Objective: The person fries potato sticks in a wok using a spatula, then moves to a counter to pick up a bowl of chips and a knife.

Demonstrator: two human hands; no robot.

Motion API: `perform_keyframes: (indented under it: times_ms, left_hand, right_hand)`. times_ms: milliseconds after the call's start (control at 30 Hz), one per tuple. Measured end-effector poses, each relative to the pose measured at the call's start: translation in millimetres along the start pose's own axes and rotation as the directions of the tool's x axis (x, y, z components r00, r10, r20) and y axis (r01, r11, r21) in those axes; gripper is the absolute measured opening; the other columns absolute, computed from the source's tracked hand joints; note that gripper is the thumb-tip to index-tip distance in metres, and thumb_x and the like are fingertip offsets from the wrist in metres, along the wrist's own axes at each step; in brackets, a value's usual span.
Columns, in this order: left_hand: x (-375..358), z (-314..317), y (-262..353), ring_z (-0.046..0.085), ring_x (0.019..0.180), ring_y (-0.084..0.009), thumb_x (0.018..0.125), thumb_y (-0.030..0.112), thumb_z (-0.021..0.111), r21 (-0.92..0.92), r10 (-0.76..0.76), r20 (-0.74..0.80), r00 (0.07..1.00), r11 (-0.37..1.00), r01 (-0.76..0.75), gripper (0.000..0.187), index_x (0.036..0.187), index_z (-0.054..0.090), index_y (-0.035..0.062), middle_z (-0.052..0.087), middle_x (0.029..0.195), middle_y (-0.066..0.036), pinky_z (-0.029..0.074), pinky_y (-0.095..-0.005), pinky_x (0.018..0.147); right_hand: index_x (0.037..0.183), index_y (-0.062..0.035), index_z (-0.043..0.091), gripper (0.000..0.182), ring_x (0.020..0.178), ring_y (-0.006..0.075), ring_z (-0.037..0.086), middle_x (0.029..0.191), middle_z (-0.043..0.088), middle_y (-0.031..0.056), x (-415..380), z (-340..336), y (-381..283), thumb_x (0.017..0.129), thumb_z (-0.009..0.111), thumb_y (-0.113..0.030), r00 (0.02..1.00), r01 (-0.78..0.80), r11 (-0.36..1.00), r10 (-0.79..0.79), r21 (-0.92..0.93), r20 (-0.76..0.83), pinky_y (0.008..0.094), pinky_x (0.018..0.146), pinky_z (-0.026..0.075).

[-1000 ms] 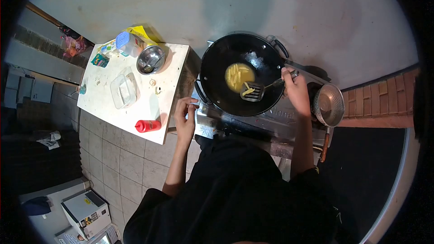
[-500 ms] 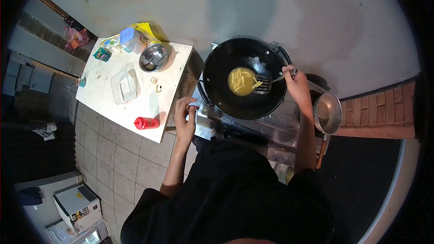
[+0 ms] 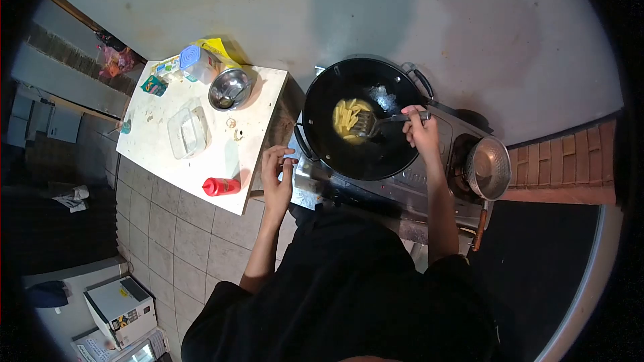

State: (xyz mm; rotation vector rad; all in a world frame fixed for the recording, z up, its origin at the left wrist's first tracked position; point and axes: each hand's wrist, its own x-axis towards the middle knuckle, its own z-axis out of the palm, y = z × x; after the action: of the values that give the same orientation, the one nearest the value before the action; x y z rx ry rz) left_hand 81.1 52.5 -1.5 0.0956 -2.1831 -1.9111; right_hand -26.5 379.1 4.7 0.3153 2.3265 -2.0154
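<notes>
A large black wok [image 3: 362, 161] sits on the stove, with yellow fries [image 3: 346, 115] in a pool of oil inside it. My right hand [image 3: 421, 133] is closed round the handle of a slotted spatula [image 3: 365, 124], whose head lies among the fries. Left of the wok, near its side handle [image 3: 305, 142], my left hand [image 3: 276, 169] is raised with its fingers curled and a little apart, and nothing shows in it.
On the white table [image 3: 144, 154] at the left are a clear container [image 3: 188, 133], a metal bowl [image 3: 230, 88], a red bottle [image 3: 221, 186] and a blue-lidded tub [image 3: 198, 64]. A metal saucepan [image 3: 488, 167] stands on the right burner.
My right hand has moved slightly left and down, and the spatula head has slid left into the fries. The fries are pushed leftward. My left hand is nearly still.
</notes>
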Motion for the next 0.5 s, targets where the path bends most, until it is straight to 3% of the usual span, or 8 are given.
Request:
perform_keyframes:
  times_ms: [100,500]
  left_hand:
    - [2.5,2.2,2.3,0.06,0.098,-0.0186,0.095,-0.002,0.048,-0.004,-0.006,0.0,1.0,1.0,0.006,0.017,0.108,0.059,-0.0026,0.049,0.117,-0.011,0.053,-0.0303,0.085]
    - [8.8,3.1,-4.8,0.062,0.095,-0.0189,0.094,-0.001,0.048,-0.016,-0.011,-0.006,1.0,1.0,0.011,0.017,0.106,0.06,-0.0023,0.05,0.117,-0.011,0.054,-0.0303,0.083]
  right_hand:
    - [0.104,-0.003,0.064,0.031,0.05,0.0101,0.054,0.068,0.06,0.0078,1.5,3.3,9.9,0.099,0.053,-0.031,1.0,0.01,0.993,-0.009,0.12,-0.007,0.0228,0.04,0.041]
    - [0.104,0.002,0.062,0.031,0.057,0.0135,0.058,0.071,0.061,0.0111,3.0,13.9,9.4,0.102,0.047,-0.025,0.997,0.038,0.97,-0.054,0.24,0.058,0.0243,0.047,0.046]
